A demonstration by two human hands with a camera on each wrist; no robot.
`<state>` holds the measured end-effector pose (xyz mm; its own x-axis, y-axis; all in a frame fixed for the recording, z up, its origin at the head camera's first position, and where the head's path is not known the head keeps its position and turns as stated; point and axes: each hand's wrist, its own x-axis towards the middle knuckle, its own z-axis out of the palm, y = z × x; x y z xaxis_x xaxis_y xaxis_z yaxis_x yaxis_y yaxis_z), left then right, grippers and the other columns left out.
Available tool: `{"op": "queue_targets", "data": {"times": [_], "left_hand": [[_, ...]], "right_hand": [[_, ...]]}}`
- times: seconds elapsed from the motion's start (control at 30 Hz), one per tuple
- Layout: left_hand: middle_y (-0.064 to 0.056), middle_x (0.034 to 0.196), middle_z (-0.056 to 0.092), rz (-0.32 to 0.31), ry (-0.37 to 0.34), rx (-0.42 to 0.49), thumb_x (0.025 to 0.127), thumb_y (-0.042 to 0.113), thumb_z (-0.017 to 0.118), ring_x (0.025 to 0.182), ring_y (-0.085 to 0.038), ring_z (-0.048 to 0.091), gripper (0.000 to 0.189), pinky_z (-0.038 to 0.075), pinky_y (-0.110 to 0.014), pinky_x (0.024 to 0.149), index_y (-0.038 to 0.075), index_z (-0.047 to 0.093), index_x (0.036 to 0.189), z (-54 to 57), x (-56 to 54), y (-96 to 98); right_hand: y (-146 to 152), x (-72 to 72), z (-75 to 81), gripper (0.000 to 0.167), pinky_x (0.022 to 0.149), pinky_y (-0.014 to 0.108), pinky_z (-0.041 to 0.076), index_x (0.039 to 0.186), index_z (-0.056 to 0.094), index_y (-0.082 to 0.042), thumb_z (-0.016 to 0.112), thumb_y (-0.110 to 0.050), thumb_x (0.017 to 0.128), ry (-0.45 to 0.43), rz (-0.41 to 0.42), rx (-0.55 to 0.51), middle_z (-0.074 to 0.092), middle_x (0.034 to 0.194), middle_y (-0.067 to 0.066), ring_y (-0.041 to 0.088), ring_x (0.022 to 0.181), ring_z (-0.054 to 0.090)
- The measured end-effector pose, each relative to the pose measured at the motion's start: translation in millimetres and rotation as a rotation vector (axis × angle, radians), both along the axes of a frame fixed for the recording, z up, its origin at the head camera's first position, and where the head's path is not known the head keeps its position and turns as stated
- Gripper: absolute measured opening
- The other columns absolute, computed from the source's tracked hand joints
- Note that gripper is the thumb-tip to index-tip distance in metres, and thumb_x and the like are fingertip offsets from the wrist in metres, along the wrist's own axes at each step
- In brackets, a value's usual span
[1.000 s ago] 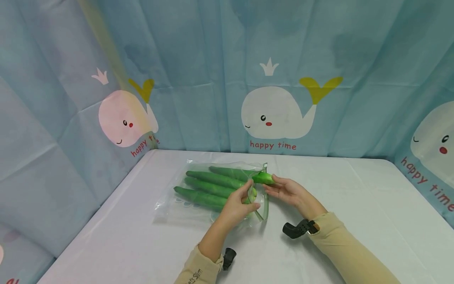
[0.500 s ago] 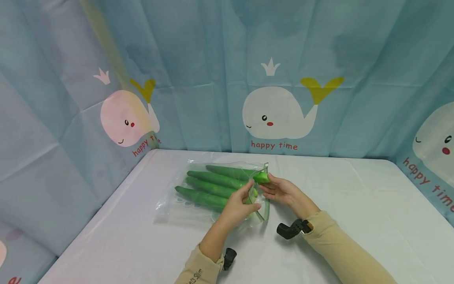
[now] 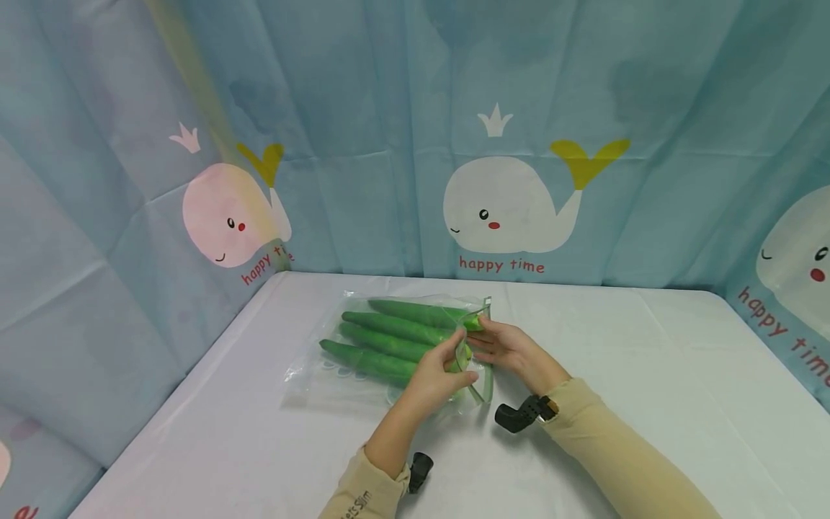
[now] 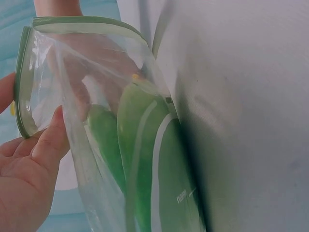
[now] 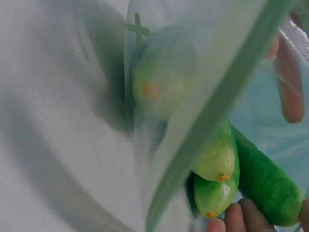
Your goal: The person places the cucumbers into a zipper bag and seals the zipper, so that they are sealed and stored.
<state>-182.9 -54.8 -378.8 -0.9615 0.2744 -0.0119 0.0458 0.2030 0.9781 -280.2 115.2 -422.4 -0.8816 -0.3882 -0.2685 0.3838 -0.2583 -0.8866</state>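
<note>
A clear zip bag (image 3: 305, 389) with a green-edged mouth lies on the table, its mouth to the right. Several cucumbers (image 3: 369, 360) lie side by side in it. My left hand (image 3: 428, 382) holds the bag's green rim (image 4: 20, 87) at the near side of the gap, finger and thumb spread apart. At the far side of the mouth, my right hand (image 3: 512, 349) grips the blunt end of the farthest cucumber (image 5: 265, 181), its fingertips within the mouth. Most of that cucumber is inside the bag. Film and rim partly cover the cucumber ends in the right wrist view.
A white cloth covers the table (image 3: 648, 375). Behind and at both sides hangs a blue curtain (image 3: 363, 144) printed with whales. Black wrist cameras, one of them the right-hand camera (image 3: 519, 414), jut out close above the cloth.
My right hand has moved left, and the farthest cucumber has slid deeper into the bag. The left hand and the bag stay nearly still.
</note>
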Motion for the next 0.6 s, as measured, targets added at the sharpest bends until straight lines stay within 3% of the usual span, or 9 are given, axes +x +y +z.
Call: {"op": "queue_targets", "data": {"times": [0.27, 0.47, 0.6], "left_hand": [[-0.014, 0.156, 0.029, 0.007, 0.000, -0.005, 0.090, 0.006, 0.069, 0.140, -0.038, 0.029, 0.073, 0.034, -0.049, 0.109, 0.007, 0.031, 0.152, 1.9, 0.9, -0.4], [-0.015, 0.156, 0.028, 0.001, 0.006, -0.009, 0.091, 0.006, 0.068, 0.140, -0.039, 0.029, 0.072, 0.034, -0.049, 0.110, 0.006, 0.031, 0.152, 2.1, 0.4, -1.6], [-0.015, 0.155, 0.029, -0.014, 0.013, -0.043, 0.091, 0.008, 0.069, 0.139, -0.039, 0.031, 0.072, 0.034, -0.049, 0.110, 0.005, 0.031, 0.152, 1.9, -1.6, -1.4]], "right_hand": [[-14.0, 3.5, 13.5, 0.051, 0.115, 0.054, 0.017, 0.148, 0.029, 0.003, 0.026, -0.028, 0.109, -0.016, 0.001, 0.033, 0.020, 0.153, 0.030, 0.041, 0.144, 0.018], [-16.2, -3.5, 10.4, 0.047, 0.114, 0.054, 0.022, 0.145, 0.026, 0.012, 0.021, -0.012, 0.105, 0.016, 0.030, 0.050, 0.024, 0.150, 0.035, 0.045, 0.140, 0.024], [-15.7, -4.5, 10.9, 0.047, 0.114, 0.053, 0.024, 0.146, 0.022, 0.014, 0.020, -0.010, 0.106, -0.020, -0.012, 0.051, 0.024, 0.148, 0.037, 0.047, 0.138, 0.026]]}}
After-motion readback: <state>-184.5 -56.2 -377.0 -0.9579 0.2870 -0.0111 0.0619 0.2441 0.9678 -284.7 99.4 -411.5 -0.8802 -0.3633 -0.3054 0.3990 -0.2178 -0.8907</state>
